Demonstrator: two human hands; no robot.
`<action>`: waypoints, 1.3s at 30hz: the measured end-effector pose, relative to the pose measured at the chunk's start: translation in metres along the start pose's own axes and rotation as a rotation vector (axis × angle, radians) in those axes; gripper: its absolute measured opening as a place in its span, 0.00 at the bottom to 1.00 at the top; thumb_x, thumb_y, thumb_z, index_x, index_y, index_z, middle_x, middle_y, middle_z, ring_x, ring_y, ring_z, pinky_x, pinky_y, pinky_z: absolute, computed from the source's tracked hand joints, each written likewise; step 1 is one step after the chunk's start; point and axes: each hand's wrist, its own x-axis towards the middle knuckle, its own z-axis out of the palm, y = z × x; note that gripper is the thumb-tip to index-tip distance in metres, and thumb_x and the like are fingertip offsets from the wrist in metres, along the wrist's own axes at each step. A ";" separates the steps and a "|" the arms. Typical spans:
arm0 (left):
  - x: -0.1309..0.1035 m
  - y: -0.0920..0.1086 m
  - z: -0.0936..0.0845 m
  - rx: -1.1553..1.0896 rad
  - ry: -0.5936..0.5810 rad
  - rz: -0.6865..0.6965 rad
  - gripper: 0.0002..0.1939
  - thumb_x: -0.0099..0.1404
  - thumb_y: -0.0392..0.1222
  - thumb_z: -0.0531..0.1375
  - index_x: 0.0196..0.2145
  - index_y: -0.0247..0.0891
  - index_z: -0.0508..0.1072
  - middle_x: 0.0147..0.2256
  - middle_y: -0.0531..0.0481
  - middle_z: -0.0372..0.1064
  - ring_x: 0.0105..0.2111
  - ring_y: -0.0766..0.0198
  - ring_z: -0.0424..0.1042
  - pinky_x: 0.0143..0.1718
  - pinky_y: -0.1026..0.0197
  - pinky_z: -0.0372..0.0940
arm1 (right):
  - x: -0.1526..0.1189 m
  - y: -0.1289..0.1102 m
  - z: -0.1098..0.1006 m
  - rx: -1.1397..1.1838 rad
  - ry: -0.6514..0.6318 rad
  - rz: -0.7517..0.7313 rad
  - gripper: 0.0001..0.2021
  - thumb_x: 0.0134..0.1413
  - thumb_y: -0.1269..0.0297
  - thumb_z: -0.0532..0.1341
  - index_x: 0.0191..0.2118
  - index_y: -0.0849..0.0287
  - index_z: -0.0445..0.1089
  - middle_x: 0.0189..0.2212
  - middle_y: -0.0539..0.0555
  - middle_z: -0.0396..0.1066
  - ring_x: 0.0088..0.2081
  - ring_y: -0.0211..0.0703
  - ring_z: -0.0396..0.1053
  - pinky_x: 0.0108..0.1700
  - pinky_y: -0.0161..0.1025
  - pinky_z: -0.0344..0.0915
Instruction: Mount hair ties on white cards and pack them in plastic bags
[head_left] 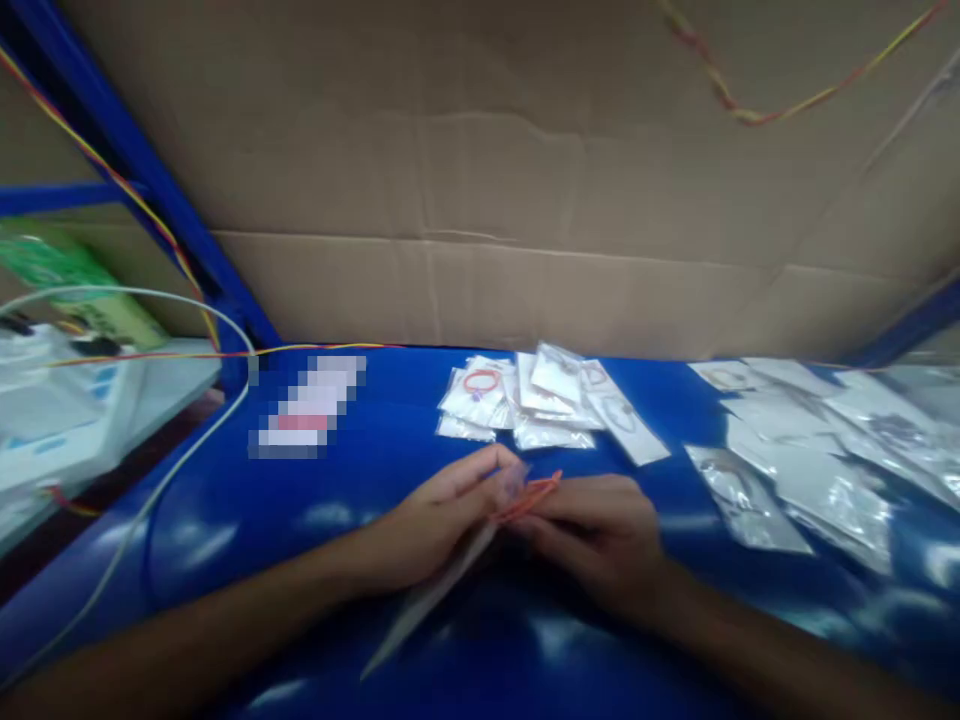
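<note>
My left hand (442, 520) is closed on a thin white card (431, 600), which slants down toward me and shows nearly edge-on. At its upper end is a looped orange cord bracelet (534, 493), held between both hands. The fingers of my right hand (611, 535) pinch the bracelet from the right. Whether the cord is fastened to the card is hidden by my fingers. Just beyond my hands lies a group of clear packets (555, 395) with white cards, and one shows an orange ring-shaped bracelet (481, 381).
More packets (817, 455) with white cards spread over the right of the blue table surface (360, 430). A pixelated patch (307, 408) lies at left. A pale cable (176, 465) curves along the left edge, below a blue frame post (157, 160). Cardboard (480, 170) stands behind.
</note>
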 end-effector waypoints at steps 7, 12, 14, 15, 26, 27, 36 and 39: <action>0.002 -0.001 0.002 0.017 -0.008 0.103 0.15 0.71 0.53 0.59 0.34 0.39 0.66 0.25 0.58 0.60 0.25 0.68 0.58 0.28 0.66 0.56 | -0.007 0.003 0.004 -0.019 -0.157 0.066 0.07 0.56 0.69 0.66 0.40 0.65 0.80 0.21 0.50 0.74 0.20 0.33 0.65 0.25 0.29 0.63; 0.003 -0.001 0.006 -0.013 -0.009 0.077 0.16 0.70 0.54 0.59 0.33 0.41 0.63 0.18 0.62 0.54 0.19 0.70 0.50 0.23 0.67 0.53 | -0.008 0.004 0.001 0.058 -0.359 0.244 0.11 0.53 0.69 0.68 0.43 0.61 0.80 0.25 0.49 0.74 0.22 0.32 0.64 0.28 0.29 0.62; 0.003 0.001 0.006 -0.021 0.021 0.086 0.16 0.70 0.53 0.59 0.32 0.41 0.62 0.18 0.62 0.55 0.18 0.70 0.51 0.23 0.67 0.53 | -0.007 0.004 0.000 0.127 -0.391 0.364 0.14 0.52 0.65 0.70 0.46 0.60 0.80 0.25 0.49 0.73 0.22 0.32 0.63 0.27 0.29 0.62; 0.003 0.002 0.006 -0.026 0.035 0.103 0.16 0.70 0.53 0.60 0.31 0.41 0.62 0.18 0.61 0.56 0.18 0.70 0.52 0.23 0.67 0.54 | -0.006 0.004 0.000 0.174 -0.380 0.418 0.15 0.52 0.63 0.71 0.47 0.59 0.80 0.24 0.48 0.72 0.22 0.32 0.62 0.26 0.29 0.61; 0.004 0.000 -0.005 -0.122 -0.120 0.099 0.14 0.66 0.48 0.66 0.41 0.35 0.73 0.23 0.56 0.68 0.22 0.71 0.63 0.27 0.68 0.58 | 0.000 -0.003 -0.012 0.398 -0.298 0.305 0.15 0.47 0.63 0.73 0.42 0.61 0.80 0.27 0.50 0.75 0.24 0.34 0.66 0.25 0.29 0.64; 0.004 0.000 -0.006 -0.117 -0.128 0.093 0.14 0.65 0.48 0.67 0.40 0.35 0.73 0.24 0.55 0.69 0.23 0.70 0.64 0.27 0.68 0.59 | 0.001 -0.004 -0.013 0.410 -0.298 0.289 0.13 0.48 0.63 0.73 0.41 0.61 0.80 0.28 0.51 0.76 0.26 0.36 0.69 0.28 0.30 0.67; 0.006 -0.002 -0.011 -0.010 0.088 0.135 0.14 0.60 0.48 0.71 0.34 0.35 0.76 0.29 0.49 0.78 0.27 0.64 0.74 0.28 0.65 0.65 | 0.000 0.006 -0.014 0.356 0.006 0.542 0.09 0.48 0.67 0.74 0.35 0.61 0.77 0.28 0.54 0.81 0.28 0.41 0.77 0.29 0.32 0.70; 0.007 -0.002 -0.012 0.039 0.161 0.151 0.14 0.60 0.49 0.71 0.35 0.34 0.78 0.28 0.48 0.79 0.26 0.61 0.76 0.26 0.65 0.65 | 0.001 0.008 -0.014 0.419 0.069 0.620 0.17 0.46 0.68 0.75 0.41 0.59 0.72 0.28 0.52 0.81 0.27 0.41 0.78 0.28 0.32 0.70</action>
